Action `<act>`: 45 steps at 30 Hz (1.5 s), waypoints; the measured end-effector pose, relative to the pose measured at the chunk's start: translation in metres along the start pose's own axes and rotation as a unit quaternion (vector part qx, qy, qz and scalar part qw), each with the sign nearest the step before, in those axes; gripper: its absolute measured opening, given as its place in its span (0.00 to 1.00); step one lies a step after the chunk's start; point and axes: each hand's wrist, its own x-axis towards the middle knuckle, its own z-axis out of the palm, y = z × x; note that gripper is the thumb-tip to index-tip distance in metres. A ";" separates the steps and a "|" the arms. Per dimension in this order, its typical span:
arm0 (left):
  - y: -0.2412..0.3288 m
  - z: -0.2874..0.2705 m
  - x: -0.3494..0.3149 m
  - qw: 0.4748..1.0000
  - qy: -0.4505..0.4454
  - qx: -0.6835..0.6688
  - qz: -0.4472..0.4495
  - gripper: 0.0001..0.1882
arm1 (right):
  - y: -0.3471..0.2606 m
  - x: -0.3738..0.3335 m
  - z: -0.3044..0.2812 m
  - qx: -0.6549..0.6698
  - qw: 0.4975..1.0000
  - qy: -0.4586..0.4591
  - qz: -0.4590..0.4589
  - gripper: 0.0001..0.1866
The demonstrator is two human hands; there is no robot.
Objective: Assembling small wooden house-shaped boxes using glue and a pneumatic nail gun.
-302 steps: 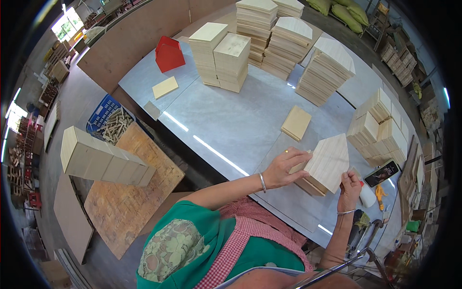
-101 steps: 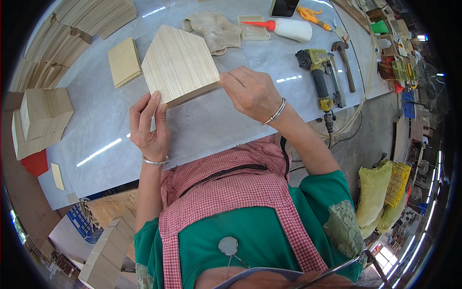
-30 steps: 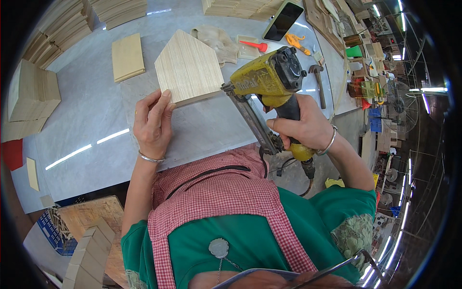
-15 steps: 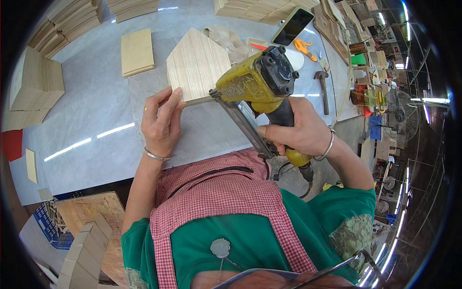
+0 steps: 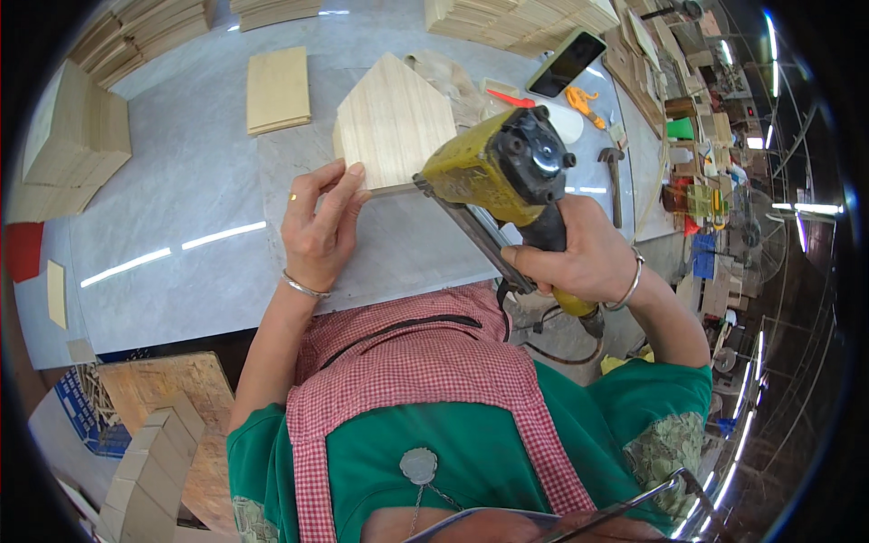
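A pale wooden piece shaped like a house (image 5: 398,118), with a pointed far end, lies on the grey worktable (image 5: 172,181). My left hand (image 5: 323,213) grips its near left corner between thumb and fingers. In my right hand (image 5: 588,253) is a yellow and black nail gun (image 5: 493,163), held by its black handle. The gun's nose meets the near right corner of the wooden piece; whether it presses on it cannot be made out. A hose runs down from the handle's yellow end.
Flat wooden boards (image 5: 278,90) lie left of the piece. Stacked panels (image 5: 77,145) stand at far left, more (image 5: 516,27) along the back. A phone (image 5: 567,63), an orange tool (image 5: 584,104), a hammer (image 5: 613,185) and a crumpled cloth (image 5: 445,80) lie beyond the gun.
The whole view has shifted slightly, so the table's things sit further right. Both hands keep their holds, and the nail gun's nose stays at the near right corner.
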 end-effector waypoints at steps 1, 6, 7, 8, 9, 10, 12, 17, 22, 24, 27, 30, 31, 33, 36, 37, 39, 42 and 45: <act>0.000 -0.001 -0.001 1.000 -0.008 -0.009 -0.003 0.20 | 0.000 -0.002 0.001 0.012 1.000 0.006 0.003 0.19; -0.002 -0.015 0.002 0.994 -0.052 -0.090 -0.037 0.26 | -0.019 -0.002 0.007 0.085 0.996 -0.005 0.014 0.10; -0.003 -0.017 0.002 0.990 -0.068 -0.111 -0.047 0.29 | -0.025 0.001 0.009 0.078 0.997 -0.017 0.019 0.09; -0.004 -0.019 0.002 0.991 -0.064 -0.110 -0.050 0.29 | -0.030 0.003 0.010 0.071 0.997 -0.029 0.024 0.09; -0.005 -0.020 0.003 0.992 -0.072 -0.095 -0.042 0.32 | -0.030 0.005 0.013 0.064 0.997 -0.032 0.016 0.11; -0.006 -0.020 0.003 0.993 -0.080 -0.080 -0.035 0.34 | -0.030 0.007 0.015 0.061 0.997 -0.034 0.015 0.11; -0.009 -0.019 0.001 0.994 -0.073 -0.076 -0.033 0.35 | -0.031 0.010 0.018 0.042 0.998 -0.035 0.011 0.12; -0.011 -0.018 -0.002 0.995 -0.065 -0.067 -0.029 0.36 | -0.036 0.011 0.020 0.049 0.997 -0.046 0.027 0.11; -0.013 -0.016 -0.002 0.996 -0.066 -0.058 -0.020 0.37 | -0.033 0.012 0.022 0.038 0.999 -0.028 -0.008 0.11; -0.012 -0.017 -0.001 0.996 -0.066 -0.055 -0.018 0.37 | -0.032 0.013 0.022 0.010 0.999 -0.031 -0.026 0.10; -0.013 -0.017 0.002 0.997 -0.063 -0.053 -0.009 0.36 | -0.033 0.012 0.021 -0.018 0.999 -0.021 -0.032 0.11; -0.014 -0.018 0.002 0.997 -0.060 -0.041 -0.005 0.36 | -0.040 0.014 0.019 -0.039 0.999 -0.033 -0.010 0.20; -0.014 -0.018 0.003 0.997 -0.063 -0.036 -0.002 0.36 | -0.038 0.013 0.019 -0.040 0.999 -0.032 -0.011 0.20; -0.015 -0.023 0.006 0.993 -0.079 -0.086 -0.034 0.34 | -0.027 0.005 0.018 0.027 0.999 -0.019 0.013 0.18; -0.029 -0.030 0.017 0.966 -0.089 -0.204 -0.128 0.30 | -0.009 -0.009 0.013 0.073 0.995 -0.011 0.069 0.15; -0.036 -0.027 0.024 0.938 -0.085 -0.280 -0.187 0.27 | 0.002 -0.013 0.014 0.079 0.995 0.000 0.058 0.11; -0.055 -0.018 0.036 0.920 -0.105 -0.314 -0.208 0.22 | 0.008 -0.017 0.018 0.111 0.991 0.010 0.069 0.11; -0.059 -0.010 0.036 0.872 -0.148 -0.375 -0.279 0.17 | 0.021 -0.012 0.021 0.171 0.982 0.015 0.072 0.10; -0.054 -0.008 0.022 0.843 -0.141 -0.395 -0.336 0.14 | 0.025 -0.006 0.021 0.185 0.980 0.037 0.068 0.09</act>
